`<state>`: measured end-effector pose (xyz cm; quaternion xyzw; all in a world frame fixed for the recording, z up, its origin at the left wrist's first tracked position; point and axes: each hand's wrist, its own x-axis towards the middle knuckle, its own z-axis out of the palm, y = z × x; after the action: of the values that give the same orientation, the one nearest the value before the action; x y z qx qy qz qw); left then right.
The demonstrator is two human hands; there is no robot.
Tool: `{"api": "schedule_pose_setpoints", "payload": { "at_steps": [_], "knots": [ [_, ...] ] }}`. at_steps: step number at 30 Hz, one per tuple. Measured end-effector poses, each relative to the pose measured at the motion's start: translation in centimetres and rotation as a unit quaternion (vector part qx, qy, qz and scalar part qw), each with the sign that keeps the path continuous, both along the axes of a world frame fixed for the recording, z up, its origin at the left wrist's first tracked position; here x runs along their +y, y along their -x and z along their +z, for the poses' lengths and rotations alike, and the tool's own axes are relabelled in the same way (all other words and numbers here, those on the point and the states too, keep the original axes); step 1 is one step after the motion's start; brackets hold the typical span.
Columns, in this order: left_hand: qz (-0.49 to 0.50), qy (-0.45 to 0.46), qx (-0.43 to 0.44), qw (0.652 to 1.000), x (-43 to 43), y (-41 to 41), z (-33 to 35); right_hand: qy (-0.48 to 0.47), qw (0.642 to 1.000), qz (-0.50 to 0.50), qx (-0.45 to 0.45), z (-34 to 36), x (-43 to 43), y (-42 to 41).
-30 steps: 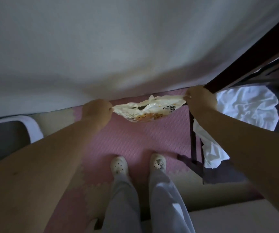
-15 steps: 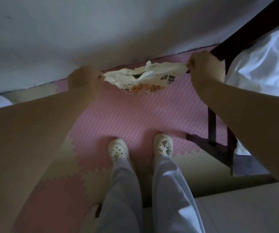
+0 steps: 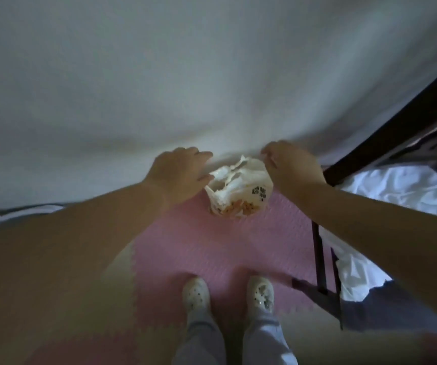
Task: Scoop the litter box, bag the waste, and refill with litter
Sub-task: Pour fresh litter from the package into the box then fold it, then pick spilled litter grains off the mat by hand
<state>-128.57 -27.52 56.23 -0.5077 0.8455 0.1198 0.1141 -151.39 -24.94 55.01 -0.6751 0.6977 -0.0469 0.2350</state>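
Here the crumpled plastic bag (image 3: 238, 192) sits between both hands, over the far part of the pink foam mat (image 3: 185, 246), by the white wall (image 3: 212, 75). The left hand (image 3: 177, 175) is spread, its thumb touching the bag's rim. The right hand (image 3: 291, 167) curls at the far rim, though I cannot tell whether it pinches. Gathering the mouth evenly should prevent spills. A dark metal frame (image 3: 320, 248) and white cloth (image 3: 396, 191) crowd the right.
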Motion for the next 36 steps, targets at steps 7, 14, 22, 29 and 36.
{"api": "schedule_pose_setpoints", "payload": {
  "at_steps": [7, 14, 22, 29, 36],
  "knots": [
    [0.016, 0.192, 0.119, 0.974, 0.7, -4.7, 29.0, 0.110, 0.982, 0.088, -0.123, 28.2, -0.6, -6.2],
    [0.118, 0.278, 0.087, 0.949, 7.9, -14.6, 53.4, 0.277, 0.925, 0.251, -0.069, 55.7, 0.7, -12.4],
    [0.253, 0.294, -0.027, 0.921, 21.0, -26.1, 71.3, 0.360, 0.862, 0.357, -0.013, 72.2, 8.3, -25.9],
    [0.410, 0.312, -0.008, 0.857, 33.3, -39.6, 71.1, 0.317, 0.829, 0.457, -0.059, 72.7, 17.0, -45.4],
    [0.509, 0.254, -0.120, 0.814, 45.0, -50.7, 68.5, 0.272, 0.763, 0.578, -0.096, 69.0, 26.0, -62.1]
  ]
}}
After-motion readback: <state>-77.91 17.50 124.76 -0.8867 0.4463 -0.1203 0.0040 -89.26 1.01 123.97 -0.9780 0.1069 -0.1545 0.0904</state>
